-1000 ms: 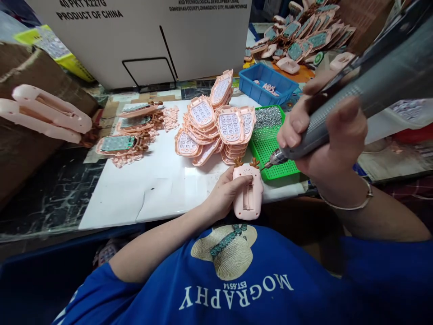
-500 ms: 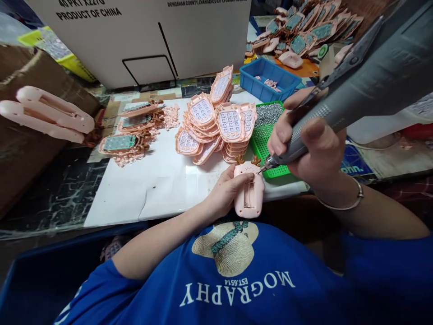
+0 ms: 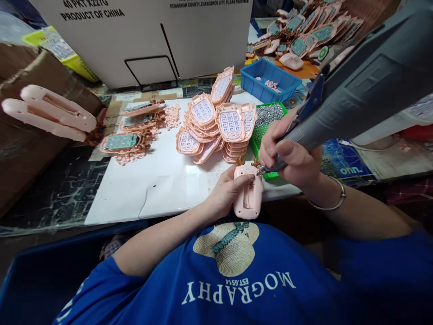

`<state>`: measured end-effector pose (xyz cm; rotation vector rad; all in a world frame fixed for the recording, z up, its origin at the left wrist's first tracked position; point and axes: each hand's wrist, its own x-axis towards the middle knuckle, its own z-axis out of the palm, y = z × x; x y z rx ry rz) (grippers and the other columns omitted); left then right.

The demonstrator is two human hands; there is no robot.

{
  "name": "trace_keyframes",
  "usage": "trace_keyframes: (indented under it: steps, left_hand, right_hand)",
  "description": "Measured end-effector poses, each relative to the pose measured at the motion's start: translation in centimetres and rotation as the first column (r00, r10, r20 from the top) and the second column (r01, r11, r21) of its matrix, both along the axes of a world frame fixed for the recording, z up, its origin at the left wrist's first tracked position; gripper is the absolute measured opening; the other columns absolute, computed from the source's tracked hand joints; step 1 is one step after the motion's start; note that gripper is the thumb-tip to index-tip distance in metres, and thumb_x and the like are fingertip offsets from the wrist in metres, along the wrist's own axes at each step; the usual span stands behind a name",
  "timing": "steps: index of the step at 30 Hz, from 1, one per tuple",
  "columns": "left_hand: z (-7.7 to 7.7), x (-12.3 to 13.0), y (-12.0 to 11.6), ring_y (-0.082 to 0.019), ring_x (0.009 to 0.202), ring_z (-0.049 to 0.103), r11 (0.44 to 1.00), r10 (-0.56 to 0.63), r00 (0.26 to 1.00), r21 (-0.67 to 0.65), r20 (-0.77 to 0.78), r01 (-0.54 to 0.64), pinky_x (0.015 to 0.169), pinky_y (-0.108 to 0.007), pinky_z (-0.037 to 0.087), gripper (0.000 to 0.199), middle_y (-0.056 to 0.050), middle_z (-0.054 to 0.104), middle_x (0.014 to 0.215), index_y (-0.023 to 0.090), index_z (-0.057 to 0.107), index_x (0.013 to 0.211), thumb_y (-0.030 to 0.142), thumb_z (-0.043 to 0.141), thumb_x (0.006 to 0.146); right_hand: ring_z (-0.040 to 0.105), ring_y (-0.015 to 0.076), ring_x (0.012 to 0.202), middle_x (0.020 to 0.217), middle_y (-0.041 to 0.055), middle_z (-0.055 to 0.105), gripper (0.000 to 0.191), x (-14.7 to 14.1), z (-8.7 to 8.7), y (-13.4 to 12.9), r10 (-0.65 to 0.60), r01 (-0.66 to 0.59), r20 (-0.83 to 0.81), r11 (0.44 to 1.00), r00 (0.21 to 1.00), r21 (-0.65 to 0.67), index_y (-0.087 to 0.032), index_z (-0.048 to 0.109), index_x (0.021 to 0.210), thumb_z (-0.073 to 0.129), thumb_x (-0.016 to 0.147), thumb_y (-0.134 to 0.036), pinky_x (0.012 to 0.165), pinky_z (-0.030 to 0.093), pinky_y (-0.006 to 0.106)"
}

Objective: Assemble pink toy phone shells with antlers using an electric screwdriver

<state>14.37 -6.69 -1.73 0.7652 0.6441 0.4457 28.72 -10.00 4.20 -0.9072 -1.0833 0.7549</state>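
My left hand is closed on a pink toy phone casing with brown antlers, its thumb lying across the back above the open battery slot. The casing's back faces up, near the front edge of the table. In my right hand is a grey electric screwdriver, slanting down to the left. Its bit meets the upper right corner of the casing; any screw there is too small to make out. Just behind, a green basket holds many small metal screws.
Stacked pink shells with keypads stand mid-table. Casings with green circuit boards and small pink parts lie left. Behind are a blue bin and a large white carton. More casings pile up at back right.
My right hand and the screwdriver have moved left and slightly down, and the screwdriver has turned a little. The casing in my left hand has stayed nearly still.
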Motion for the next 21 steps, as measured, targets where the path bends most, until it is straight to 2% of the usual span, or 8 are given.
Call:
trace_keyframes:
  steps: [4, 6, 8, 10, 11, 16, 21]
  left_hand:
    - [0.1, -0.1, 0.2, -0.014, 0.075, 0.063, 1.000, -0.028, 1.000, -0.009, 0.003, 0.028, 0.074, -0.027, 0.049, 0.036, -0.001, 0.070, 0.089, 0.018, 0.062, 0.102, 0.029, 0.079, 0.072]
    - [0.2, -0.1, 0.4, -0.014, 0.075, 0.065, 0.999, -0.047, 0.999, -0.024, -0.003, 0.047, 0.075, -0.028, 0.051, 0.037, -0.002, 0.071, 0.089, 0.018, 0.061, 0.103, 0.029, 0.080, 0.073]
    - [0.2, -0.2, 0.5, -0.015, 0.073, 0.065, 0.998, -0.058, 0.998, -0.034, -0.011, 0.057, 0.075, -0.028, 0.052, 0.038, -0.002, 0.071, 0.087, 0.018, 0.061, 0.103, 0.029, 0.080, 0.073]
    - [0.3, -0.3, 0.5, -0.015, 0.072, 0.066, 0.997, -0.063, 0.998, -0.038, -0.014, 0.062, 0.073, -0.028, 0.053, 0.037, -0.002, 0.071, 0.085, 0.018, 0.060, 0.102, 0.029, 0.080, 0.073]
    - [0.4, -0.3, 0.6, -0.014, 0.071, 0.066, 0.997, -0.062, 0.998, -0.040, -0.012, 0.062, 0.072, -0.027, 0.053, 0.036, -0.002, 0.071, 0.085, 0.018, 0.060, 0.102, 0.029, 0.080, 0.073]
    - [0.5, -0.4, 0.6, -0.014, 0.069, 0.066, 0.996, -0.059, 0.998, -0.060, 0.008, 0.060, 0.068, -0.026, 0.053, 0.036, -0.001, 0.071, 0.082, 0.018, 0.060, 0.100, 0.029, 0.081, 0.072]
    - [0.4, -0.4, 0.7, -0.015, 0.069, 0.066, 0.994, -0.068, 0.998, -0.079, 0.010, 0.069, 0.066, -0.027, 0.053, 0.038, -0.001, 0.071, 0.082, 0.018, 0.059, 0.102, 0.029, 0.081, 0.072]
  right_hand:
    - [0.045, 0.0132, 0.042, 0.057, -0.0053, 0.053, 0.028, 0.7, 1.8, 0.6, 0.080, -0.079, -0.010, 0.993, 0.997, 0.085, -0.029, 0.067, 0.092, 0.079, 0.076, -0.048, 0.040, 0.034, 0.029]
    - [0.043, 0.0129, 0.042, 0.056, -0.0058, 0.051, 0.030, 1.6, 2.8, 1.6, -0.003, 0.002, 0.007, 0.989, 1.000, 0.150, -0.028, 0.066, 0.092, 0.078, 0.075, -0.050, 0.040, 0.034, 0.030]
    - [0.042, 0.0126, 0.043, 0.058, -0.0059, 0.050, 0.027, 3.0, 3.0, 3.2, -0.190, 0.180, 0.023, 0.957, 0.982, 0.228, -0.029, 0.065, 0.088, 0.078, 0.075, -0.049, 0.041, 0.033, 0.031]
    - [0.043, 0.0131, 0.045, 0.060, -0.0060, 0.051, 0.028, 4.7, 2.2, 5.1, -0.368, 0.346, 0.048, 0.904, 0.928, 0.253, -0.031, 0.062, 0.084, 0.078, 0.072, -0.051, 0.045, 0.032, 0.032]
    - [0.044, 0.0139, 0.047, 0.060, -0.0061, 0.052, 0.031, 5.6, 1.6, 6.2, -0.414, 0.390, 0.063, 0.891, 0.908, 0.230, -0.032, 0.061, 0.084, 0.078, 0.071, -0.054, 0.048, 0.032, 0.033]
    - [0.040, 0.0161, 0.052, 0.061, -0.0077, 0.052, 0.041, 8.5, -1.6, 9.6, -0.436, 0.426, 0.113, 0.899, 0.893, 0.105, -0.037, 0.053, 0.090, 0.073, 0.069, -0.067, 0.060, 0.033, 0.036]
    - [0.040, 0.0156, 0.055, 0.061, -0.0089, 0.052, 0.046, 8.3, -2.2, 10.2, -0.434, 0.430, 0.037, 0.899, 0.900, 0.082, -0.036, 0.053, 0.087, 0.077, 0.062, -0.066, 0.057, 0.033, 0.036]
